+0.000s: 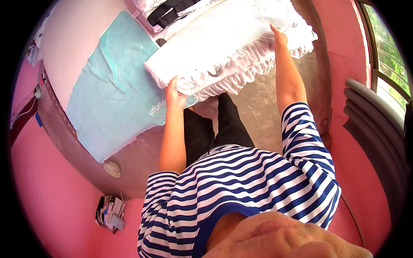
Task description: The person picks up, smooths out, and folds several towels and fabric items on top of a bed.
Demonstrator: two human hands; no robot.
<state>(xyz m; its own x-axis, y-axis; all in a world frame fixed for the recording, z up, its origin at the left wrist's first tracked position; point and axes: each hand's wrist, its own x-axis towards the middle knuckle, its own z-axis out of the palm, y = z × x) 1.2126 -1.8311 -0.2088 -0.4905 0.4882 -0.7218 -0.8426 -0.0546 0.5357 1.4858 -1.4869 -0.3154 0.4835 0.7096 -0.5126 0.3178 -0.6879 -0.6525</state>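
A large white fitted cover with a ribbed top and gathered edges stretches out in front of me. My left hand grips its near left corner, thumb on top. Farther out, my right hand holds the right part of the near side, with the thumb also on top. The cover's ruffled border hangs down between my hands, above the floor and my feet. Bright light washes out much of its upper surface. Left of it, a teal cloth with white edging and printed writing lies spread out, slightly wrinkled.
Patterned fabric with black straps lies beyond the cover. A roll of tape sits on the concrete floor. Books and papers are stacked by the pink wall. Grey curved panels stand below the window at right.
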